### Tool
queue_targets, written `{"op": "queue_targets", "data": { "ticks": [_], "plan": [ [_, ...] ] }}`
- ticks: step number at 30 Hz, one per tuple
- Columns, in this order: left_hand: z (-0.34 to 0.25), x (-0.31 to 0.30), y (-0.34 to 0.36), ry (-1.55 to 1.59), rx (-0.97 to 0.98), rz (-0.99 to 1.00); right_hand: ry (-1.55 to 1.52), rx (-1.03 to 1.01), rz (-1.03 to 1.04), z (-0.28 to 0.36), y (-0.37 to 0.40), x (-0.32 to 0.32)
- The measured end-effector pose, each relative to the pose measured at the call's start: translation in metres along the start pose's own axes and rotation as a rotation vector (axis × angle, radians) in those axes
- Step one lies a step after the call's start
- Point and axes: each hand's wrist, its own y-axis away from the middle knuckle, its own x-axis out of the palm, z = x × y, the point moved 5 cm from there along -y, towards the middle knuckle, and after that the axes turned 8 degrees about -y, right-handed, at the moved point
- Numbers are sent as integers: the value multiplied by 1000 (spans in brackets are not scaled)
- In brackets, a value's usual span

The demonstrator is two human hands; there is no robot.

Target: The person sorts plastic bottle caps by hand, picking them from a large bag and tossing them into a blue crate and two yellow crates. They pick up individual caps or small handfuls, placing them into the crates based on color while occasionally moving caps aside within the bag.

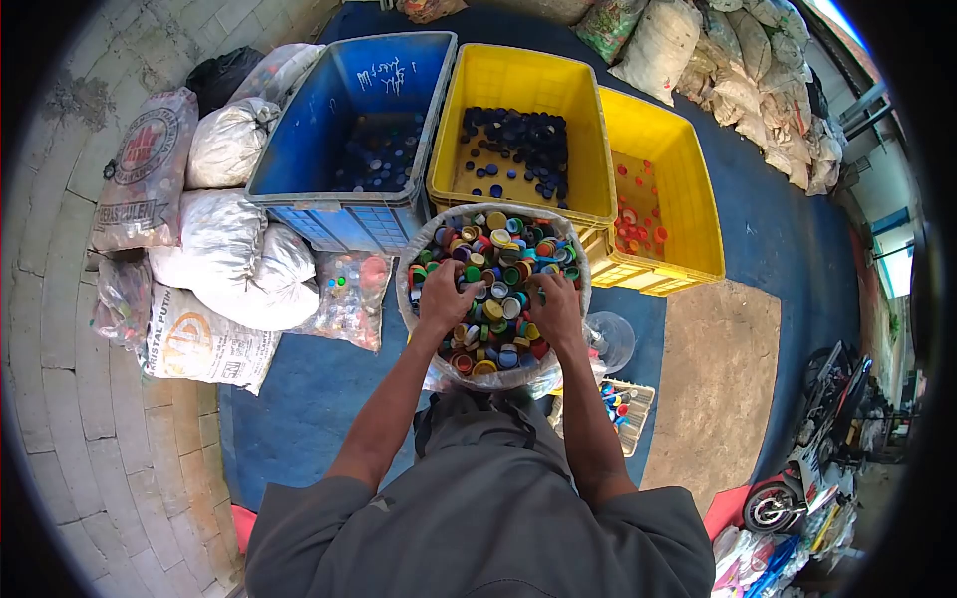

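A round container [407, 261] lined with pale plastic stands in front of my body, filled with bottle caps [492, 311] of many colours. My left hand [446, 299] rests over the left part of the heap, its thumb apart from the bent fingers. On the right part of the heap lies my right hand [555, 307], fingers curved inward and thumb apart, touching the caps. I see no cap clearly gripped in either hand. Some fingertips are hidden among the caps.
Beyond stand a blue crate [339, 214], a yellow crate [528, 80] with dark blue caps and another yellow crate [688, 199] with red caps. Stuffed sacks [214, 239] lie left. To my right are a clear plastic container [613, 339] and a small basket [638, 424] holding caps.
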Motion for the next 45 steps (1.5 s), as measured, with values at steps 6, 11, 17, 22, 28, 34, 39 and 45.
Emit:
{"op": "queue_targets", "data": {
  "ticks": [6, 11, 17, 22, 28, 34, 39, 45],
  "plan": [
    [-14, 5, -9, -213, -27, 8, -37, 85, -49, 6, 31, -4],
    [2, 13, -16, -36, -124, 133, -34, 72, -52, 6, 45, -7],
    [15, 10, -19, 264, -111, 199, -24, 76, -68, -2, 50, -3],
    [19, -2, -8, 924, -436, 193, -83, 182, -97, -14, 49, -11],
    [15, -7, 9, 1504, -604, 306, -157, 247, -24, -23, 44, -7],
    [18, -6, 23, 1447, -631, 289, -187, 245, -7, -21, 41, -7],
    [24, -1, 29, 1209, -703, 258, -150, 235, -22, -20, 35, -9],
    [23, -10, 36, 1063, -867, 244, 70, 248, 55, -21, 19, -3]
  ]
}}
